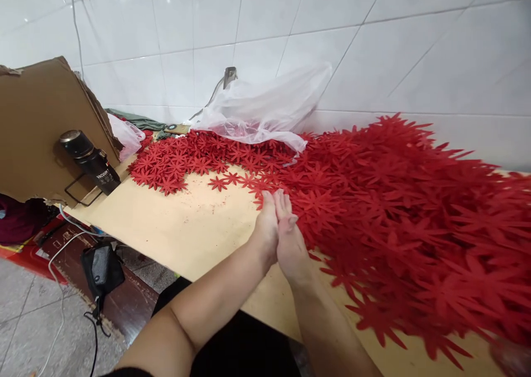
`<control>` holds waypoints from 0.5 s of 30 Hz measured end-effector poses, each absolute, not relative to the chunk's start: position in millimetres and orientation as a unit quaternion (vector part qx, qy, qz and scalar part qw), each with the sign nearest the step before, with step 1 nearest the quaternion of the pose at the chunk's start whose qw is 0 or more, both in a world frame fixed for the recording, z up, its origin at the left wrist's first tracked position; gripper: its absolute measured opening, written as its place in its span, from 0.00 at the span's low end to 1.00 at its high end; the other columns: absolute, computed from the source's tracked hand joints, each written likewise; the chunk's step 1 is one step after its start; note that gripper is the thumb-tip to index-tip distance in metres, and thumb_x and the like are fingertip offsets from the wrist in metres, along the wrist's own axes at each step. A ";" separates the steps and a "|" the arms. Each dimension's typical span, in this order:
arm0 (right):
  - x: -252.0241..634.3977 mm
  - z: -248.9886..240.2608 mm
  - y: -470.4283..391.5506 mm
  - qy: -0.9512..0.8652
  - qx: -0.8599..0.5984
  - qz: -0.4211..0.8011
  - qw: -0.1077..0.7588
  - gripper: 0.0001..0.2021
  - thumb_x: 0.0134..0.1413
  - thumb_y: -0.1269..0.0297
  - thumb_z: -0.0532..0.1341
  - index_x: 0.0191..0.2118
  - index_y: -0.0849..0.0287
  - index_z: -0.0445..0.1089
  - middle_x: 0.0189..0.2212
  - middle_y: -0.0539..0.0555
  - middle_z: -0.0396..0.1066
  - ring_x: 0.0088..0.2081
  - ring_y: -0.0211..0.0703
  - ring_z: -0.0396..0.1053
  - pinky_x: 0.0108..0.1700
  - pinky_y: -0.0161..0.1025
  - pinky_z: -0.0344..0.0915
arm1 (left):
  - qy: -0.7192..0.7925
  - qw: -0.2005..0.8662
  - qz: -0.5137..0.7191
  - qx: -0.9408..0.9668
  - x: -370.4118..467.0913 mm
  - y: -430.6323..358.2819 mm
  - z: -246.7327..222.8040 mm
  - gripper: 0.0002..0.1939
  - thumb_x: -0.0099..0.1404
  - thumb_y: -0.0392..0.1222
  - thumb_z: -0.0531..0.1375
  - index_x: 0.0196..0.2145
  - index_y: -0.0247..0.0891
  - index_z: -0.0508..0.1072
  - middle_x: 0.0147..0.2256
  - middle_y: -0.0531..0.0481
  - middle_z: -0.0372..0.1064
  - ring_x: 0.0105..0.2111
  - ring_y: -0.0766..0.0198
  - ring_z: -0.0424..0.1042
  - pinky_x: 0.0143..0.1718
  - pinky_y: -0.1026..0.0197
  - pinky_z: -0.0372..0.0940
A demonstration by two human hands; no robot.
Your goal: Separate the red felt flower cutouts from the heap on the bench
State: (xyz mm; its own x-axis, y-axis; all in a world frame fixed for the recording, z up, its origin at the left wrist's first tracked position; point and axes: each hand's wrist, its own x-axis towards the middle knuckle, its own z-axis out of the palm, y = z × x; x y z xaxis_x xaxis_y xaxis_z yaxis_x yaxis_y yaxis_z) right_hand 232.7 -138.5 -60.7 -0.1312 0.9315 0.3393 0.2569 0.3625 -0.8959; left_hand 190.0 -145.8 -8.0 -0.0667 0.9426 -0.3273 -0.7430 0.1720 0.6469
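Observation:
My left hand (266, 225) and my right hand (290, 241) are pressed palm to palm at the middle of the view, above the near edge of a heap of red flower-shaped pieces (373, 200). Their fingers point away from me and lie straight; nothing shows between the palms. Beyond the fingertips, a smaller spread of red pieces (166, 161) reaches left across the tan tabletop (186, 222). A few single pieces (218, 183) lie flat there.
Against the tiled wall, a clear plastic bag (265, 111) rests on the pieces. At the left stand a black flask (95, 167) and a cardboard sheet (37, 122). A black pouch (102, 269) lies lower down. Part of another hand (512, 357) shows at the bottom right.

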 end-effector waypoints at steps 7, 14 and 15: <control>241.1 -59.0 -136.4 -0.652 -0.463 0.350 0.487 0.49 0.49 0.29 0.38 0.67 0.63 0.47 0.68 0.58 0.39 0.69 0.49 0.31 0.69 0.53 0.30 | 0.355 0.706 0.591 0.159 196.3 -145.8 -11.0 0.34 0.70 0.52 0.31 0.59 0.33 0.62 0.62 0.43 0.57 0.64 0.62 0.51 0.66 0.57 0.44; 234.2 -52.8 -131.7 -0.536 -0.534 0.436 0.488 0.54 0.47 0.29 0.29 0.66 0.72 0.44 0.68 0.65 0.34 0.69 0.49 0.30 0.69 0.51 0.31 | 0.353 0.660 0.604 0.273 197.0 -142.6 -17.0 0.26 0.71 0.48 0.37 0.59 0.43 0.62 0.63 0.54 0.55 0.65 0.68 0.48 0.67 0.62 0.41; 233.1 -53.4 -133.2 -0.535 -0.536 0.427 0.493 0.53 0.47 0.29 0.30 0.67 0.71 0.42 0.68 0.65 0.33 0.69 0.50 0.29 0.69 0.52 0.31 | 0.362 0.661 0.599 0.271 195.7 -142.0 -18.1 0.27 0.71 0.49 0.36 0.59 0.43 0.63 0.62 0.52 0.58 0.65 0.65 0.50 0.67 0.59 0.42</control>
State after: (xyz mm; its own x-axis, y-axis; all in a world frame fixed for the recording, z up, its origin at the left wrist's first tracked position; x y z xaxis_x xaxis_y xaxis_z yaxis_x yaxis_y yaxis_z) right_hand 233.1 -133.2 -53.4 0.0619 0.9956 0.0700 0.1524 0.0599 -0.9865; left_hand 195.7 -142.0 -18.1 0.0207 0.9879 -0.1538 -0.5958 0.1357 0.7916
